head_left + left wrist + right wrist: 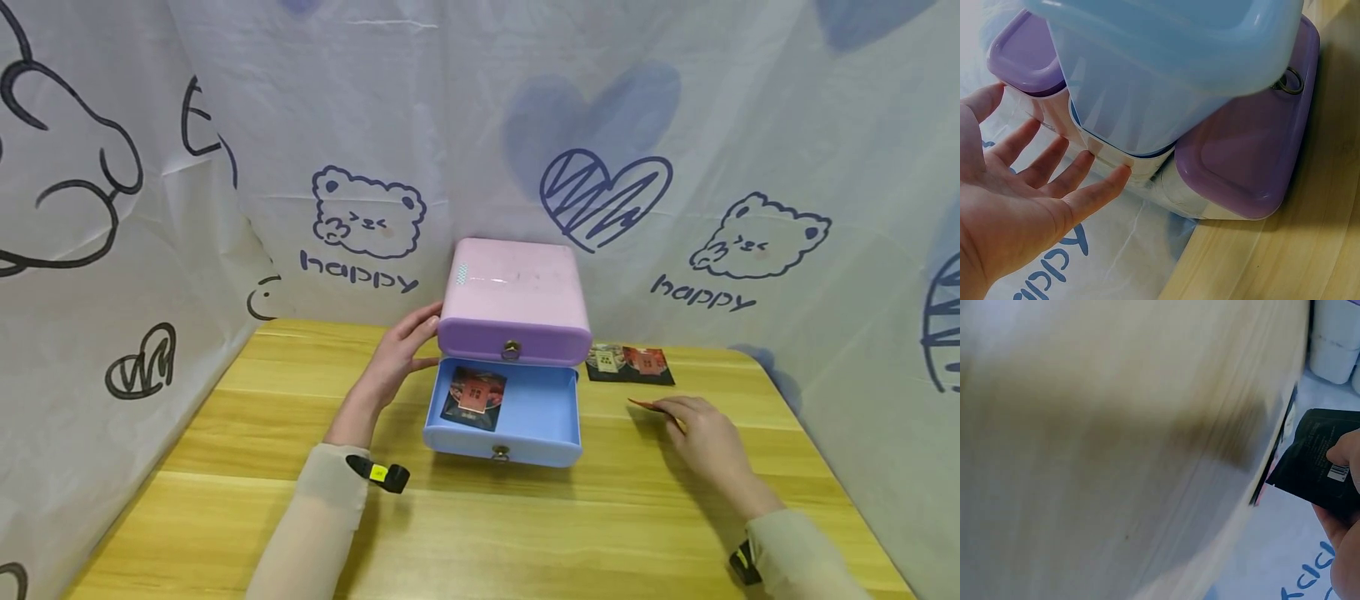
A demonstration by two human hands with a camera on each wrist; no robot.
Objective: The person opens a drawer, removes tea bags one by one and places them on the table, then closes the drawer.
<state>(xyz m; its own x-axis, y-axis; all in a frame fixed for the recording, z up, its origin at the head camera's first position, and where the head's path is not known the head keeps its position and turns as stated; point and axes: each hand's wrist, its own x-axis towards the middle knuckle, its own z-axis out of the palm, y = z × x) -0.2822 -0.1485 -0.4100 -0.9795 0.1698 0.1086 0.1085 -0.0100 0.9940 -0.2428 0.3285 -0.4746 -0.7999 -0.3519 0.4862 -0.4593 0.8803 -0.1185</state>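
Note:
A small pink drawer cabinet (pixel 517 283) with purple fronts stands at the back of the table, its blue drawer (pixel 543 404) pulled out. In that drawer's left part lies a dark sachet (pixel 474 398) with a red label. My left hand (pixel 393 358) is at the cabinet's left side; the left wrist view has its fingers (pixel 1079 169) spread, fingertips right at the wall. To the right of the cabinet, my right hand (pixel 708 437) pinches another sachet (pixel 1310 456) between thumb and fingers. Its dark back with a barcode shows in the right wrist view.
Two more sachets, one with a pale label (pixel 606 360) and one with a red label (pixel 645 362), lie side by side on the wooden table (pixel 480 533), right of the cabinet. A printed white cloth (pixel 480 125) hangs behind the table.

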